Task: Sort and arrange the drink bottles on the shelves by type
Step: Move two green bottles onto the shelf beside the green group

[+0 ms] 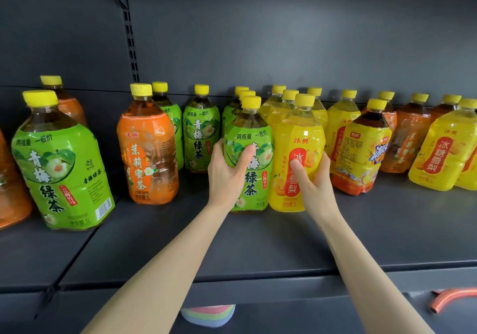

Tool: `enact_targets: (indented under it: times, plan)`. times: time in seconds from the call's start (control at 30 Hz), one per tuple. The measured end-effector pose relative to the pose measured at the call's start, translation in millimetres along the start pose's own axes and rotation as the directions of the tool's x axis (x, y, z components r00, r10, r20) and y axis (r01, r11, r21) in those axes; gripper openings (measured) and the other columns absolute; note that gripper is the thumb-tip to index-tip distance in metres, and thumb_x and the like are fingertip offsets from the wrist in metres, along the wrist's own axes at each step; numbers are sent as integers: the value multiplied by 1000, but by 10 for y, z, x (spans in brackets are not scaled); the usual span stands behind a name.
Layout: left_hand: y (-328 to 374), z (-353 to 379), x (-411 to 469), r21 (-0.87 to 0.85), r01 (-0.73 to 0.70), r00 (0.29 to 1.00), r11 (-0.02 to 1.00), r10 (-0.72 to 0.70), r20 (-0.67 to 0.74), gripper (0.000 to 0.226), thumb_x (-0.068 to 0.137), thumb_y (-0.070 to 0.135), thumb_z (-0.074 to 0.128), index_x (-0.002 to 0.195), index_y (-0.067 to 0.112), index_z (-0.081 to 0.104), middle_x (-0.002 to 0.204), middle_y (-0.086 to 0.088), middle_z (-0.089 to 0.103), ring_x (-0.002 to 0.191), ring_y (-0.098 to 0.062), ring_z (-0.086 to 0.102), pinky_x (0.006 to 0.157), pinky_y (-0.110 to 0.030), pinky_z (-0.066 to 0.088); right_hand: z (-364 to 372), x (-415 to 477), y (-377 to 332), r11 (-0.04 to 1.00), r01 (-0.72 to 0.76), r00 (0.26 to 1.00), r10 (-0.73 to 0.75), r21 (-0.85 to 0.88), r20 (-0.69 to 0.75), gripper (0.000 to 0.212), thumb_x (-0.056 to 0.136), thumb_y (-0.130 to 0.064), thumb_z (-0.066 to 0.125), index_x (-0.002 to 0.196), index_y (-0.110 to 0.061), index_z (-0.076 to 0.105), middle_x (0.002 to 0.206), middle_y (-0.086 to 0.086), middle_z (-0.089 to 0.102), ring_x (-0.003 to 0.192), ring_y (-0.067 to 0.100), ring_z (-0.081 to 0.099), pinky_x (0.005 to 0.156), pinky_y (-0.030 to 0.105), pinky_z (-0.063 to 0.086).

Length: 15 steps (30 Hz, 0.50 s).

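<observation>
My left hand (227,171) grips a green-label tea bottle (254,179) standing at the front of a row of like bottles on the dark shelf (258,251). Right beside it, touching, stands a yellow-label pear drink bottle (294,132), which my right hand (313,176) holds around its lower half. Both bottles are upright with yellow caps. More yellow bottles line up behind the held one.
To the left stand an orange-label jasmine tea bottle (148,153), a green one (201,135) behind it and a big green one (62,168) at the front. On the right are an iced tea bottle (361,150), orange bottles (410,140) and yellow bottles (444,153). Shelf front edge (258,287) below.
</observation>
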State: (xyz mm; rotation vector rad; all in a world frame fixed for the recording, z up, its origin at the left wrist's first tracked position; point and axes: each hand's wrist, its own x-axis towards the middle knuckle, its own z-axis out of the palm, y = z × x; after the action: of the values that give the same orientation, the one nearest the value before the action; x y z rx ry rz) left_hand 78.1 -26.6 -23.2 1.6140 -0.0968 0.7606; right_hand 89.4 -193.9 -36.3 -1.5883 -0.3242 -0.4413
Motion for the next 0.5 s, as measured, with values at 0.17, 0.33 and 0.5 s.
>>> enact_targets:
  times: [0.17, 0.33, 0.5]
  plan:
    - [-15, 0, -3, 42, -8, 1000, 999, 8, -1, 75, 71, 66, 62, 123, 14, 50, 117, 0, 62, 103, -10, 56, 72, 5, 37, 5, -18, -23, 1000, -2, 1000, 2, -5, 8, 70, 81, -43, 57, 142, -23, 29, 118, -18, 55, 105, 3, 61, 76, 16, 55]
    - [50, -32, -31, 42, 35, 999, 999, -37, 32, 60, 83, 42, 62, 132, 15, 40, 112, 8, 58, 91, 4, 55, 68, 4, 38, 5, -33, -59, 1000, -19, 1000, 19, -13, 18, 66, 84, -41, 57, 141, -24, 28, 117, -19, 54, 105, 2, 60, 77, 16, 55]
    - [89, -83, -56, 75, 53, 994, 996, -60, 89, 65, 83, 45, 62, 136, 20, 35, 119, 8, 56, 105, -7, 55, 73, -5, 40, -34, -46, -99, 995, -47, 999, 48, -92, 7, 72, 75, -64, 61, 133, -30, 37, 128, -6, 56, 117, 14, 58, 92, 35, 54]
